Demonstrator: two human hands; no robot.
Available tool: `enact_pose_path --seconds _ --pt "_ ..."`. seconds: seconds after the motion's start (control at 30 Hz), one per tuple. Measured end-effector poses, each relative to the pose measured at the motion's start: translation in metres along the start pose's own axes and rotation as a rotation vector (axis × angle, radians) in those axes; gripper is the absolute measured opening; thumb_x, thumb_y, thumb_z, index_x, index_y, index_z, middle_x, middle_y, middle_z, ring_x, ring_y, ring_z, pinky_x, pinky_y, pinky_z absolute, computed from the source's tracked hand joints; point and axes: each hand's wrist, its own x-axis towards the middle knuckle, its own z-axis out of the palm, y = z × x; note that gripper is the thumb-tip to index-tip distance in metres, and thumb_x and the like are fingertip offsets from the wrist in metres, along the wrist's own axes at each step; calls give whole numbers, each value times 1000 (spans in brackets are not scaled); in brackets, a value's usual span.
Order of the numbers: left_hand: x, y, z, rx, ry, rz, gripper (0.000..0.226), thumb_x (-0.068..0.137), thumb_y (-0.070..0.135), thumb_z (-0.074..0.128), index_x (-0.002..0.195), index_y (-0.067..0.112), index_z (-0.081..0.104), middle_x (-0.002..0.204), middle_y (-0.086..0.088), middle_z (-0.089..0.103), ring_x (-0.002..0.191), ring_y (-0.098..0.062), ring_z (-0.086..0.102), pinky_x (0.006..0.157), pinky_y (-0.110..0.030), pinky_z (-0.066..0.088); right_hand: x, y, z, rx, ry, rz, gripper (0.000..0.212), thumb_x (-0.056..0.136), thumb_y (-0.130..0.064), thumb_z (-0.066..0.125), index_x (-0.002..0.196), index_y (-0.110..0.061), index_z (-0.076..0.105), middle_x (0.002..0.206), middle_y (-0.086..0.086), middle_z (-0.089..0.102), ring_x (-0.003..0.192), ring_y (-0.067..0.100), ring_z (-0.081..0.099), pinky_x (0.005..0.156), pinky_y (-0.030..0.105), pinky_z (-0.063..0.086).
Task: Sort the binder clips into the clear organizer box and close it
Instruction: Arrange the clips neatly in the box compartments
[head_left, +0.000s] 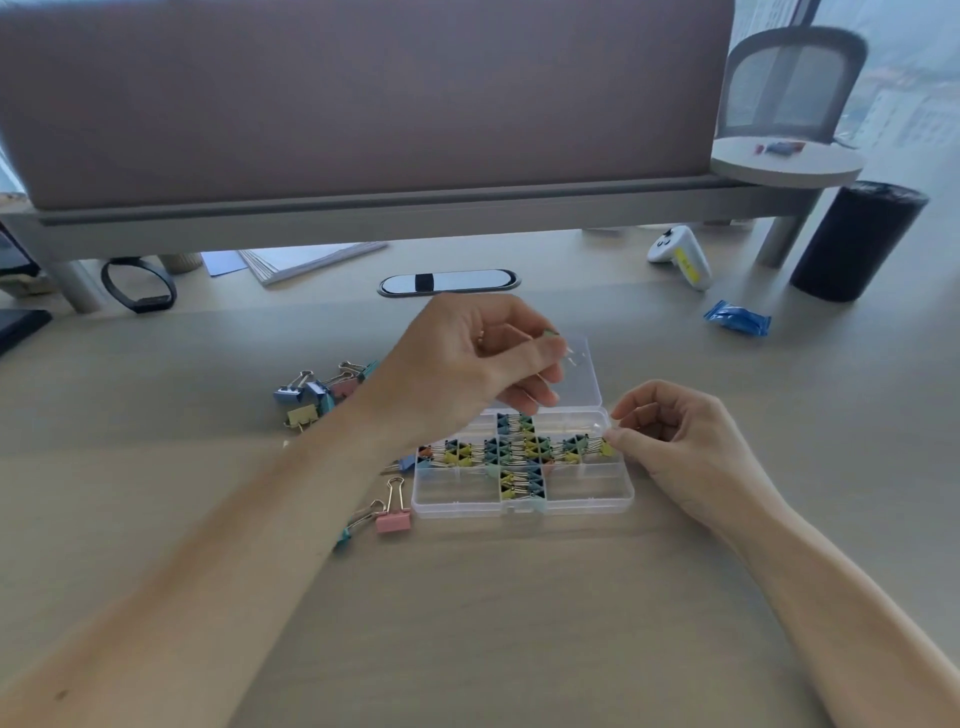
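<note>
The clear organizer box (457, 499) lies open on the desk, its lid (584, 371) folded back. Small coloured binder clips (524, 451) fill its middle row and middle column in a cross shape. My left hand (478, 358) hovers above the box's back edge and pinches a small green clip (551, 334) at its fingertips. My right hand (675, 441) is at the box's right end, fingers curled, fingertips pinching the box's right rim. Larger loose clips lie left of the box: a pink one (393, 519), a yellow one (301, 415) and a blue one (289, 393).
A grey desk shelf (363, 218) spans the back. Under it lie papers (306, 260) and a black band (137, 285). A white controller (680, 255), a blue packet (737, 318) and a dark cylinder (857, 239) sit at the right. A cable grommet (449, 283) is behind the box.
</note>
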Motion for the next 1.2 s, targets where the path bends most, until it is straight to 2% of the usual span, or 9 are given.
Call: enact_pose_path --seconds 0.1,0.23,0.33,0.4,0.47,0.7,0.87,1.0,1.2 --pt "5 -1 16 53 -15 -40 9 98 9 66 105 5 65 87 -9 79 76 -23 77 70 -34 64 0 -1 0 8 1 -9 15 83 -8 81 82 -22 74 76 1 75 65 11 62 70 36 53" --pt "7 -11 30 265 -92 -83 3 100 17 63 103 18 64 92 2 79 81 -9 76 81 -34 63 1 1 -1 9 -6 -12 14 83 -10 81 82 -22 74 75 0 74 66 12 62 71 35 53" --pt "6 -16 37 495 -40 -22 1 98 29 66 97 28 67 91 14 70 85 2 64 78 -18 48 1 1 -1 29 -16 -9 14 83 -9 81 82 -21 74 73 0 74 64 11 61 69 33 51" --pt "6 -16 40 584 -19 5 3 95 29 69 94 30 70 86 15 64 79 0 57 69 -14 40 1 1 -1 30 -16 -8 15 83 -8 80 82 -21 74 73 -1 73 62 10 60 68 31 49" --pt "6 -16 41 560 -49 12 6 93 21 71 91 26 72 78 10 67 74 -4 60 64 -11 43 2 2 0 30 -16 -8 16 82 -8 80 80 -22 73 72 -2 73 60 8 59 65 29 47" --pt "5 -14 46 709 -131 49 6 89 17 73 90 23 75 75 12 67 69 -4 62 62 -9 42 3 4 -1 22 -10 -10 18 81 -5 78 81 -22 73 70 -5 72 60 7 59 66 29 46" --pt "6 -8 50 824 -166 22 7 90 22 71 85 24 75 75 10 66 71 -9 64 70 -28 57 3 4 -1 19 -8 -5 15 81 -9 79 81 -23 73 71 -4 73 60 6 60 67 31 49" --pt "12 3 53 966 -227 -23 4 90 22 68 86 20 70 83 2 68 77 -16 66 76 -36 60 3 4 -1 24 -15 -3 14 82 -12 82 81 -23 73 73 -3 73 60 7 60 68 31 49" --pt "31 28 60 1140 -331 -35 26 91 24 70 81 26 47 87 4 54 87 -21 61 79 -37 58 3 4 -2 27 -19 9 14 81 -13 82 80 -24 73 72 -3 73 62 9 61 68 31 48"
